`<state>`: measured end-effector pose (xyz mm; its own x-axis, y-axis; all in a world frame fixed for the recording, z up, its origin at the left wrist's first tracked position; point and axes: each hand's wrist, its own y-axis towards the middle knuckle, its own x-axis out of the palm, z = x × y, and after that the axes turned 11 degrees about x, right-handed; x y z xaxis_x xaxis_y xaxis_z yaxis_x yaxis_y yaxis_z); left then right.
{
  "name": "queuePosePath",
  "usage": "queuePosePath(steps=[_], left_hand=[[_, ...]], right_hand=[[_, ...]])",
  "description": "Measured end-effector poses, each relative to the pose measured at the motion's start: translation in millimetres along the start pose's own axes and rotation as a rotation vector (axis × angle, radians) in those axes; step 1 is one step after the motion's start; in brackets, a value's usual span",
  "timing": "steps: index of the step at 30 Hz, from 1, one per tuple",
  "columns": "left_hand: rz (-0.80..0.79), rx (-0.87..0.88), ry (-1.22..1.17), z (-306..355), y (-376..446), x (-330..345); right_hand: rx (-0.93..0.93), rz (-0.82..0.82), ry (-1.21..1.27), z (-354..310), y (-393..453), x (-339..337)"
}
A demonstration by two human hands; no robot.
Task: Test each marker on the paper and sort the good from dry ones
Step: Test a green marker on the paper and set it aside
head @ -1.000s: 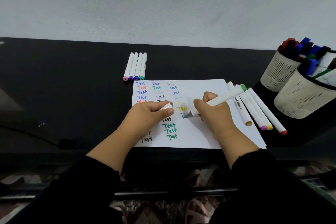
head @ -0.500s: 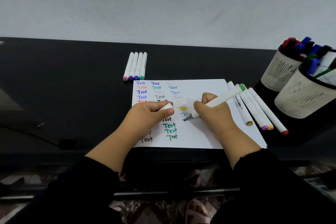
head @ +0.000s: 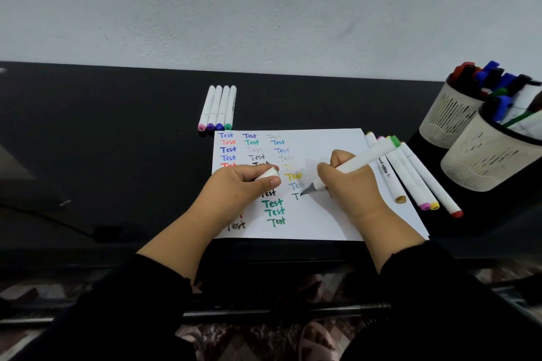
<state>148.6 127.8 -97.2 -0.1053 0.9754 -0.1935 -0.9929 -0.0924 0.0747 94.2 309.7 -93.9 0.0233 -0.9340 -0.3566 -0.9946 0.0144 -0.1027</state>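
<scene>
Writing on the paper (head: 322, 223): right hand (head: 349, 184), fingers curled round a white marker (head: 356, 165) with a green end cap; its dark tip touches the sheet at a freshly begun letter "T", third column, below a faint blue "Test".

Item, left hand (head: 237, 187): rests on the paper's left half, fingers and thumb pinched on a white marker cap (head: 268, 174).

Item, paper: white sheet lying flat on the black desk (head: 117, 155), near its front edge. Three columns of the word "Test" in blue, red, green, black, yellow and pale grey; some entries bold, some faint. Part of the left and middle columns is hidden under the left hand.

Item, group of four markers (head: 218, 107): white barrels, laid side by side and touching, just beyond the sheet's far left corner; near ends pink, purple, blue, green.

Item, group of markers at right (head: 410, 179): white barrels lying side by side along the sheet's right edge, partly on it; near ends brown, pink, yellow, red.

Item, two cream mesh pen cups (head: 475, 161): far right of the desk, tilted, one just behind the other, each stocked with further markers, caps red, blue, black and green.

Item, black sleeves (head: 440, 302): cover both forearms to the wrist.
</scene>
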Motion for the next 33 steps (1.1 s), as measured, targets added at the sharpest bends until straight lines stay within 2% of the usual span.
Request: queuePosePath(steps=[33], left_hand=[[0.0, 0.011, -0.016, 4.2, -1.6, 1.2]], right_hand=[[0.018, -0.001, 0.081, 0.3, 1.1, -3.2]])
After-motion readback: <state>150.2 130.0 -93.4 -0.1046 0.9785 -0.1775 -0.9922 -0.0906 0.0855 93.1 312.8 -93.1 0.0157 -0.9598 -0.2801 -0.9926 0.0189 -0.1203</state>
